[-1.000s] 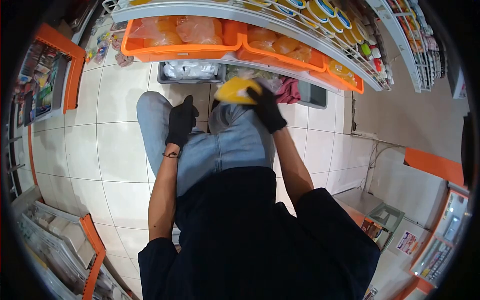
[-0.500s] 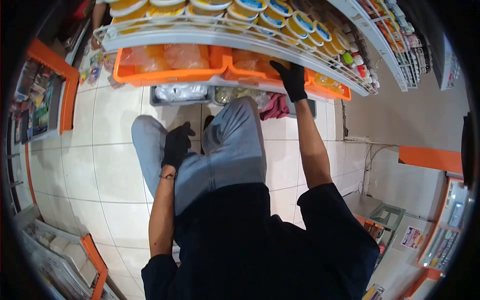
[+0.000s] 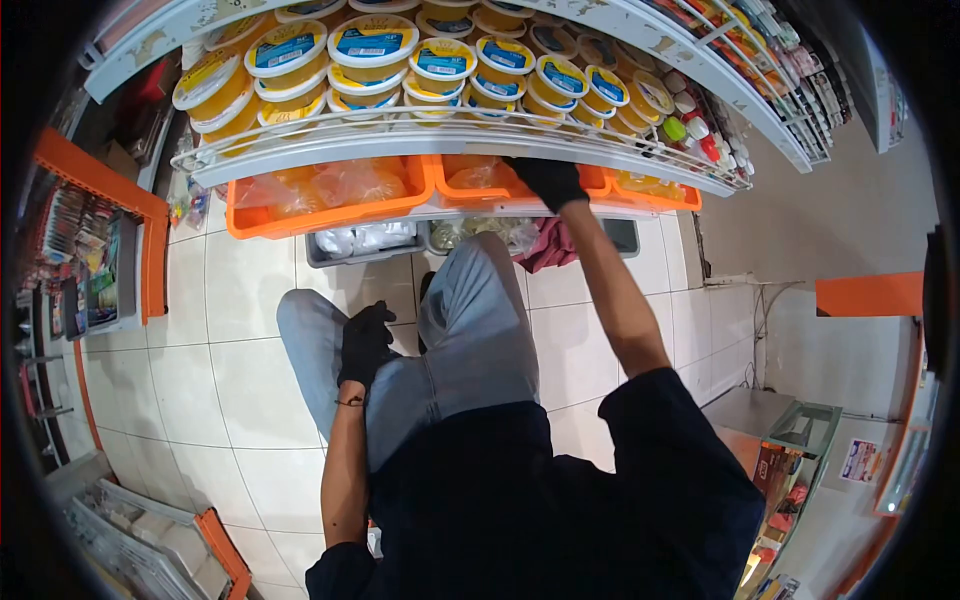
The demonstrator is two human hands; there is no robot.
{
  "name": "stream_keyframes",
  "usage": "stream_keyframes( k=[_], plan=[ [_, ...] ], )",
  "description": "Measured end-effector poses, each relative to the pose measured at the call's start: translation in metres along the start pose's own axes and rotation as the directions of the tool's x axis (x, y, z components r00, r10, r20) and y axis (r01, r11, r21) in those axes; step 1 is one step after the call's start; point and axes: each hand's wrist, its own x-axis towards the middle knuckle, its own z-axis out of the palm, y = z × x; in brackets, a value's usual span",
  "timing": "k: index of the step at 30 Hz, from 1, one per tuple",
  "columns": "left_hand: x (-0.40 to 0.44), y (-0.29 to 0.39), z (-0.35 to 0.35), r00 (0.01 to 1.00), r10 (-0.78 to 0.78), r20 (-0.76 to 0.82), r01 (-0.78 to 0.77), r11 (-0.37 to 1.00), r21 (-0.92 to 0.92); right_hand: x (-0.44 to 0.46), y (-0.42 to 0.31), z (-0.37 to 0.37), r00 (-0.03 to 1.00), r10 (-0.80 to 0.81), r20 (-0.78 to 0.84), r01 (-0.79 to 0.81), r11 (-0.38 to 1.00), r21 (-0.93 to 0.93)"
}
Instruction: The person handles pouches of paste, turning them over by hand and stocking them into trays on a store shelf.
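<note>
My right hand (image 3: pixel 552 183), in a black glove, reaches into the middle orange bin (image 3: pixel 448 192) under the shelf. Its fingertips are hidden by the bin and the shelf edge, so whether they hold anything does not show. Clear plastic bags of something yellow-orange (image 3: pixel 474 176) lie in that bin, left of the hand. My left hand (image 3: pixel 366 345), also black-gloved, rests on my left thigh by the knee, fingers loosely apart and holding nothing.
Round lidded tubs (image 3: pixel 372 42) stand stacked on the wire-fronted shelf (image 3: pixel 400 148) above. Another orange bin (image 3: pixel 330 222) holds similar bags. Grey crates (image 3: pixel 365 257) and a maroon cloth (image 3: pixel 549 247) sit below on the tiled floor (image 3: pixel 260 385). Orange-edged racks (image 3: pixel 152 250) stand at left.
The view has tilted up, showing more tubs on the shelf. My right hand has gone deeper into the middle bin and its fingers are now hidden. My left hand stays on the thigh.
</note>
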Motion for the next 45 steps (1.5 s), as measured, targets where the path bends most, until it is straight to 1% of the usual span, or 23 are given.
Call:
stream_keyframes(
  k=[1, 2, 5, 6, 7, 8, 10, 13, 14, 15, 18, 19, 22, 25, 28, 30, 31, 34, 37, 40, 41, 43, 45],
  plan=[
    [0.001, 0.000, 0.001, 1.000, 0.008, -0.013, -0.009, 0.999, -0.031, -0.007, -0.013, -0.009, 0.995, 0.072, -0.066, -0.066, 0.994, 0.082],
    [0.001, 0.002, 0.002, 1.000, 0.023, -0.005, -0.023, 1.000, 0.003, -0.010, -0.024, -0.018, 0.981, 0.149, -0.121, -0.127, 0.977, 0.171],
    [0.000, -0.001, 0.000, 0.998, 0.057, 0.035, -0.060, 0.993, 0.101, -0.005, -0.032, -0.030, 0.965, 0.103, 0.242, -0.205, 0.870, 0.449],
    [0.002, -0.003, 0.000, 0.996, 0.079, 0.051, -0.085, 0.989, 0.119, -0.002, -0.031, -0.027, 0.923, 0.177, 0.343, -0.308, 0.873, 0.378],
    [0.004, -0.002, 0.000, 0.992, 0.110, 0.064, -0.118, 0.984, 0.134, 0.006, -0.033, -0.029, 0.896, 0.164, 0.412, -0.316, 0.888, 0.334],
    [0.004, 0.000, -0.001, 0.995, 0.061, 0.073, -0.070, 0.990, 0.126, 0.013, -0.035, -0.031, 0.864, 0.151, 0.480, -0.318, 0.903, 0.288],
    [0.003, 0.002, -0.004, 0.996, -0.036, 0.088, 0.026, 0.994, 0.107, 0.016, -0.036, -0.021, 0.880, 0.160, 0.447, -0.276, 0.939, 0.207],
    [0.005, -0.011, -0.009, 0.990, 0.112, 0.091, -0.122, 0.986, 0.112, 0.023, -0.035, -0.012, 0.894, 0.123, 0.430, -0.202, 0.969, 0.142],
    [0.003, -0.013, -0.012, 0.991, 0.101, 0.089, -0.109, 0.990, 0.092, 0.023, -0.036, -0.011, 0.894, 0.105, 0.435, -0.178, 0.975, 0.131],
    [0.002, -0.015, -0.014, 0.992, 0.088, 0.089, -0.095, 0.993, 0.071, 0.023, -0.037, -0.008, 0.929, 0.025, 0.369, -0.061, 0.995, 0.085],
    [0.004, -0.020, -0.013, 0.991, 0.091, 0.100, -0.093, 0.996, 0.016, 0.015, -0.021, 0.008, 0.939, -0.162, 0.304, 0.175, 0.984, -0.014],
    [0.004, -0.017, -0.012, 0.990, 0.099, 0.100, -0.100, 0.995, -0.003, 0.015, -0.020, 0.002, 0.915, -0.199, 0.351, 0.223, 0.974, -0.028],
    [0.004, -0.008, -0.010, 0.988, -0.046, 0.147, 0.050, 0.999, -0.019, 0.020, -0.024, -0.004, 0.845, -0.158, 0.512, 0.177, 0.984, 0.012],
    [0.006, -0.011, -0.006, 0.984, 0.034, 0.172, -0.037, 0.999, 0.011, 0.021, -0.024, 0.010, 0.934, -0.098, 0.343, 0.061, 0.991, 0.117],
    [0.002, -0.005, -0.004, 0.990, -0.032, 0.134, 0.034, 0.999, -0.016, 0.035, -0.023, -0.006, 0.790, -0.024, 0.613, -0.076, 0.988, 0.137],
    [0.002, -0.012, -0.008, 0.990, 0.004, 0.140, -0.003, 1.000, -0.011, 0.031, -0.003, 0.021, 0.786, -0.070, 0.615, -0.087, 0.971, 0.221],
    [0.002, -0.012, -0.009, 0.989, 0.023, 0.146, -0.022, 1.000, -0.010, 0.032, -0.005, 0.019, 0.784, -0.091, 0.614, -0.093, 0.961, 0.261],
    [-0.001, -0.011, -0.009, 0.994, 0.031, 0.106, -0.032, 0.999, 0.008, 0.037, -0.011, 0.001, 0.746, -0.069, 0.662, -0.149, 0.952, 0.268],
    [0.001, -0.012, -0.010, 0.992, 0.037, 0.119, -0.034, 0.999, -0.029, 0.029, -0.015, -0.006, 0.836, -0.058, 0.546, -0.168, 0.920, 0.353],
    [0.001, -0.011, -0.009, 0.993, 0.027, 0.117, -0.023, 0.999, -0.042, 0.027, -0.014, -0.004, 0.873, -0.094, 0.479, -0.087, 0.936, 0.342],
    [0.001, -0.013, -0.009, 0.991, 0.045, 0.123, -0.040, 0.998, -0.045, 0.021, -0.017, -0.002, 0.913, -0.078, 0.401, -0.090, 0.919, 0.384],
    [0.003, -0.015, -0.010, 0.986, 0.080, 0.144, -0.073, 0.996, -0.051, 0.025, -0.016, -0.002, 0.892, -0.081, 0.445, -0.063, 0.952, 0.299],
    [0.001, -0.013, -0.010, 0.990, 0.040, 0.137, -0.035, 0.999, -0.034, 0.024, -0.017, -0.005, 0.885, -0.072, 0.461, -0.047, 0.969, 0.243]
  ],
)
